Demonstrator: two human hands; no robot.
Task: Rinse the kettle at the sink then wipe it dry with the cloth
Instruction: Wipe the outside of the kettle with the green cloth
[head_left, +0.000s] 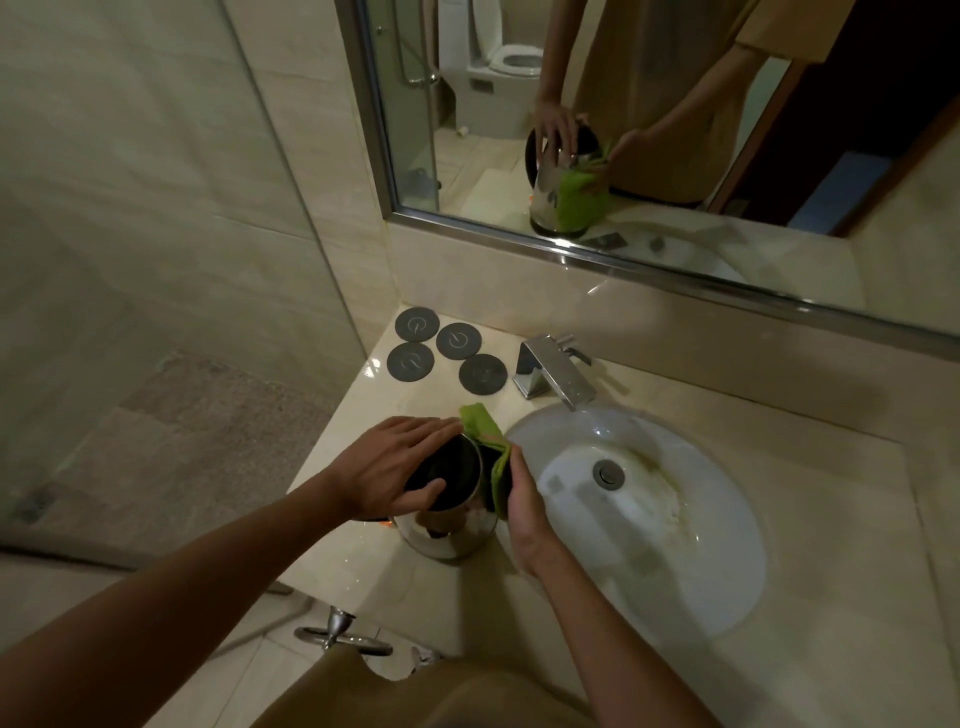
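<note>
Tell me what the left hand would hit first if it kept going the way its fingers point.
Probably the green cloth: the left hand lies over the kettle, its fingers pointing at it, though depth is unclear.

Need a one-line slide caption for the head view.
Left hand steadies steel kettle on counter; right hand wipes it with green cloth.

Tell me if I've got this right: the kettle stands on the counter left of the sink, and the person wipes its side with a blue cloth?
Not quite: the cloth is green, not blue, as the head view shows. The rest holds: the kettle stands on the counter left of the sink.
</note>
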